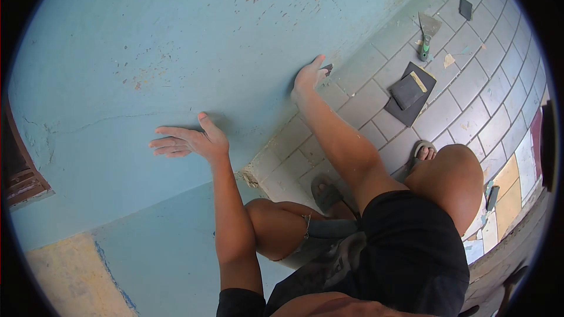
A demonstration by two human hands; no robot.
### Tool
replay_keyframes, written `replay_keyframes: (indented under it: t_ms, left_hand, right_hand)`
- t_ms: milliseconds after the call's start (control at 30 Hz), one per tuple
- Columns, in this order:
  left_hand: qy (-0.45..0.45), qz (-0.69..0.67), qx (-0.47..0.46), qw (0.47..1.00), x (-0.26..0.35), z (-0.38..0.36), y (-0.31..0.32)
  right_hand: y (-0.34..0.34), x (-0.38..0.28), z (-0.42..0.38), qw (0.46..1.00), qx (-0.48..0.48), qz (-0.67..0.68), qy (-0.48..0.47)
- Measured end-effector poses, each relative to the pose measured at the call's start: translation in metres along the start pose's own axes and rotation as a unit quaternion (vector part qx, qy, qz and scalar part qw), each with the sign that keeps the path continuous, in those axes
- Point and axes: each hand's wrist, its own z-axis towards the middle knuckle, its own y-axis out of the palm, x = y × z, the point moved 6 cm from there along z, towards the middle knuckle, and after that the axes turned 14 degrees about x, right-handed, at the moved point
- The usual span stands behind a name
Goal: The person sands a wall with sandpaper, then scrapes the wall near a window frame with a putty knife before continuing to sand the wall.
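Observation:
A light-blue wall (235, 82) with chipped paint and a thin crack fills the left and upper view. My left hand (191, 139) is up against this wall just below the crack, fingers stretched out and thumb raised, holding nothing. Farther along, low on the wall near the floor, my right hand (309, 76) is closed on a piece of dark sandpaper (328, 69). Only the corner of that piece shows past the fingers; the hand hides the rest. Pale dust coats both hands.
Dark sandpaper sheets (405, 91) lie on the tiled floor (364, 105) to the right. Beyond them are a green-handled scraper (425, 47), a small dark block (465, 8) and paint flakes. A brown-framed opening (26, 176) is at the left edge.

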Motion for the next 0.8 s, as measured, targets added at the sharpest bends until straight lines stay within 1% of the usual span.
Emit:
replay_keyframes:
  t_ms: [67, 133, 167, 200, 233, 267, 300, 333, 367, 400, 433, 467, 500, 533, 600, 633, 667, 700, 733, 767, 800]
  left_hand:
    - [-0.026, 0.002, 0.033, 0.999, 0.002, -0.001, 0.006]
    - [-0.032, -0.004, 0.022, 0.999, 0.003, -0.001, 0.005]
    - [-0.037, -0.013, 0.024, 0.999, 0.003, -0.001, 0.004]
    - [-0.037, -0.015, 0.024, 0.999, 0.003, -0.001, 0.004]
    - [-0.027, -0.006, 0.004, 1.000, 0.001, -0.001, 0.002]
    - [-0.019, 0.005, -0.014, 1.000, -0.002, 0.000, 0.000]
    - [-0.021, 0.007, -0.009, 1.000, -0.003, 0.001, 0.000]
    - [-0.026, 0.000, -0.004, 1.000, -0.002, 0.001, 0.001]
    - [-0.029, -0.007, -0.002, 1.000, -0.001, 0.001, 0.003]
    - [-0.029, -0.009, -0.001, 1.000, 0.000, 0.002, 0.007]
    - [-0.035, -0.009, 0.005, 0.999, 0.001, 0.001, 0.008]
    - [-0.040, -0.007, 0.009, 0.999, 0.002, 0.000, 0.007]
    - [-0.042, -0.005, 0.005, 0.999, 0.004, -0.001, 0.005]
    - [-0.044, -0.011, -0.004, 0.999, 0.005, -0.001, 0.002]
    - [-0.040, -0.020, -0.009, 0.999, 0.005, 0.005, 0.001]
    - [-0.031, -0.008, -0.020, 0.999, 0.005, 0.006, 0.001]
    - [-0.023, 0.005, -0.032, 0.999, 0.005, 0.004, 0.000]
    - [-0.023, 0.004, -0.030, 0.999, 0.008, 0.002, -0.001]
    - [-0.036, 0.008, -0.013, 0.999, 0.011, 0.003, 0.001]
    - [-0.049, 0.010, 0.001, 0.999, 0.014, 0.005, 0.005]
    - [-0.050, 0.015, -0.007, 0.999, 0.013, 0.004, 0.005]
  right_hand:
    - [0.007, 0.016, -0.018, 0.995, -0.066, 0.030, 0.064]
    - [-0.003, 0.013, -0.122, 0.977, -0.210, -0.033, -0.001]
    - [-0.006, 0.016, -0.119, 0.978, -0.207, -0.038, 0.001]
    - [-0.003, 0.017, -0.112, 0.980, -0.196, -0.015, -0.018]
    - [0.001, 0.021, -0.106, 0.982, -0.187, 0.008, -0.033]
    - [0.002, 0.027, -0.067, 0.991, -0.121, -0.018, -0.057]
    - [0.002, 0.024, -0.020, 0.994, -0.057, -0.043, -0.086]
    - [0.003, 0.020, 0.006, 0.993, -0.061, -0.043, -0.088]
    - [0.000, 0.027, 0.027, 0.997, -0.059, 0.031, 0.035]
    - [0.001, 0.035, 0.035, 0.981, -0.053, 0.105, 0.156]
    - [-0.002, 0.036, 0.007, 0.981, -0.051, 0.104, 0.155]
    - [-0.003, 0.034, -0.050, 0.989, -0.103, 0.022, 0.099]
    - [-0.003, 0.034, -0.081, 0.985, -0.154, -0.062, 0.043]
    - [-0.003, 0.037, -0.075, 0.985, -0.153, -0.064, 0.043]
    - [-0.001, 0.031, -0.050, 0.992, -0.122, -0.018, -0.022]
    - [-0.003, 0.023, -0.025, 0.992, -0.125, -0.016, -0.022]
    - [-0.010, 0.017, 0.009, 0.988, -0.116, 0.065, 0.085]
    - [-0.013, 0.019, 0.026, 0.965, -0.104, 0.145, 0.191]
    - [-0.003, 0.025, 0.015, 0.965, -0.104, 0.151, 0.189]
    - [0.007, 0.035, -0.003, 0.989, -0.090, 0.045, 0.108]
    - [0.003, 0.049, -0.020, 0.994, -0.070, -0.074, 0.033]
